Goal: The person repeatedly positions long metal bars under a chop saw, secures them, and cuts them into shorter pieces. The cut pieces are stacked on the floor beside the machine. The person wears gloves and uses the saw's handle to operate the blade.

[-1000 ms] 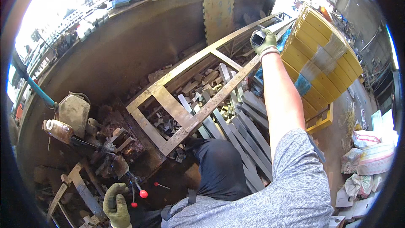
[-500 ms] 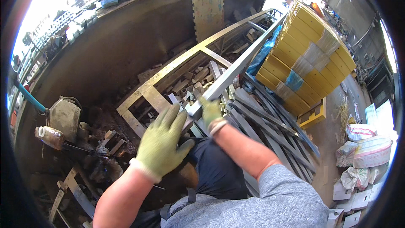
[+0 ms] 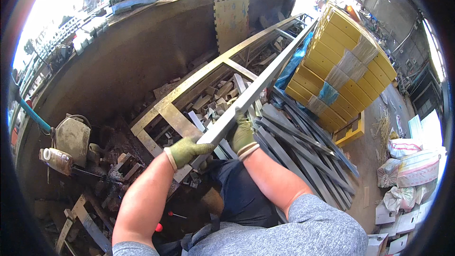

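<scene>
A long grey square metal tube (image 3: 265, 77) slants from my knees toward the far right, lying over a metal frame (image 3: 176, 119). At its near end, my left hand (image 3: 188, 151), in a yellow-green work glove, is closed on the tube with the thumb on top. Farther up the tube my right hand (image 3: 242, 135), gloved the same way, wraps it from the right side; some of its fingers are hidden beneath. Short offcuts (image 3: 213, 97) fill the space inside the frame. Several dark metal tubes (image 3: 303, 154) lie in a loose stack to the right.
Beyond the stack stands a tall pile of yellow panels (image 3: 341, 61) bound with film. White sacks (image 3: 417, 168) lie at the far right. A dirty machine part with a bottle (image 3: 57, 156) sits at the left, under a dark curved wall (image 3: 142, 42).
My left hand has gone from spread fingers above the frame to gripping the tube's near end. The tube's end has come nearer and left, and my right hand has slid under its side.
</scene>
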Available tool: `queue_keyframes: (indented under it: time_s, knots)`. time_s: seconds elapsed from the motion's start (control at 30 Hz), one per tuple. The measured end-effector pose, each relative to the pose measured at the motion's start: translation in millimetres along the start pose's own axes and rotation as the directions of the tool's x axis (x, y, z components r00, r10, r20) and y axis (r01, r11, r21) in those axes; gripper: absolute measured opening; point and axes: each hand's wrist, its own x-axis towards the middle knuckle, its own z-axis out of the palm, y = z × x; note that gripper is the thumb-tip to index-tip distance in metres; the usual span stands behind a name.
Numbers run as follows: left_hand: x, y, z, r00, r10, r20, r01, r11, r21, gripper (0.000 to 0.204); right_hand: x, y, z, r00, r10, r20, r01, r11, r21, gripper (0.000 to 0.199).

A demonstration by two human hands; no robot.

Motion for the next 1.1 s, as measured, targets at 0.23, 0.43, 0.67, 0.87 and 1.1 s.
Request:
queue_keyframes:
  time_s: [0.23,0.43,0.67,0.87,1.1]
  knots:
    - [2.1,-17.6,-0.8,1.0,-0.022,-0.006,0.023,0.977,0.214,0.086,26.8,-6.7,-12.2,0.954,-0.105,-0.28,0.025,0.961,-0.276,0.032]
    - [-38.2,26.8,73.7,0.935,0.215,-0.281,0.232,0.224,0.946,0.119,52.8,14.0,-27.3,0.88,-0.309,-0.361,-0.013,0.744,-0.668,0.048]
    - [-16.6,-16.5,-43.4,0.983,-0.066,-0.17,0.106,0.966,0.236,0.064,32.5,14.1,-10.9,0.974,0.091,-0.206,-0.118,0.985,-0.125,0.045]
    - [-33.3,-17.7,-58.8,0.973,-0.108,0.205,0.191,0.875,-0.445,0.062,28.9,11.5,31.7,0.998,0.034,-0.06,-0.041,0.992,-0.116,0.041]
    - [-68.8,47.9,29.5,0.921,0.271,-0.282,0.243,0.166,0.956,0.107,29.5,30.8,40.8,0.977,-0.056,-0.206,-0.022,0.934,-0.357,0.037]
